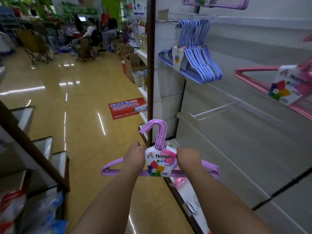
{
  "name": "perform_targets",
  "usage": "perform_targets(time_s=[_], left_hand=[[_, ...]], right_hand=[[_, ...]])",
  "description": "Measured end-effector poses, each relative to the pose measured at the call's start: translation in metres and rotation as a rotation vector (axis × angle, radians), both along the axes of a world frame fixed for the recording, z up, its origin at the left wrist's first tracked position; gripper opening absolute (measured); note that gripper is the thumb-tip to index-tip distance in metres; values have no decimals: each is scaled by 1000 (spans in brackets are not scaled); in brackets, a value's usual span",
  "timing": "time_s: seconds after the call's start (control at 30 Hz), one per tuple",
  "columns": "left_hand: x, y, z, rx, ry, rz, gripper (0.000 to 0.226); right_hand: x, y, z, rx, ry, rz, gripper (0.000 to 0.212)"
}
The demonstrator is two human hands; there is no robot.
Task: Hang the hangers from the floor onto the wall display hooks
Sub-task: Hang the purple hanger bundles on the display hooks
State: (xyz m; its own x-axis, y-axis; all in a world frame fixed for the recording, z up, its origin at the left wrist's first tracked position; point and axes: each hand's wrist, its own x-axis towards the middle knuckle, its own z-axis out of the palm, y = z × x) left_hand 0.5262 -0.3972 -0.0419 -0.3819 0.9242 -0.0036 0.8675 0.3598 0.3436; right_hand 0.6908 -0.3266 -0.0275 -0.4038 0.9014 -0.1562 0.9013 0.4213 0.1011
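I hold a bundle of purple hangers upright in front of me, its hooks pointing up and left, a white "Hanger" label round its neck. My left hand grips the left shoulder beside the label. My right hand grips the right shoulder. An empty white display hook juts from the grey wall panel above and right of the bundle. A blue hanger bundle hangs on a higher hook, a pink bundle at the right, another purple bundle at the top.
A dark brown post edges the display, just behind the held bundle. A low shelf runs along the wall's foot with pink goods on it. Shelving stands at the left. The yellow aisle floor has a red sticker. People sit far back.
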Motion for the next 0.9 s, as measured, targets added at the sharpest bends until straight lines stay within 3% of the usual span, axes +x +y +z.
perform_targets(time_s=[0.4, 0.67, 0.9], left_hand=[[-180, 93, 25, 22, 62, -122, 24], [-230, 160, 29, 120, 17, -165, 43], [-262, 243, 53, 247, 42, -246, 34]], right_hand=[[-173, 73, 21, 32, 48, -156, 29], [-223, 123, 30, 175, 176, -336, 26], [-248, 197, 50, 367, 279, -361, 28]])
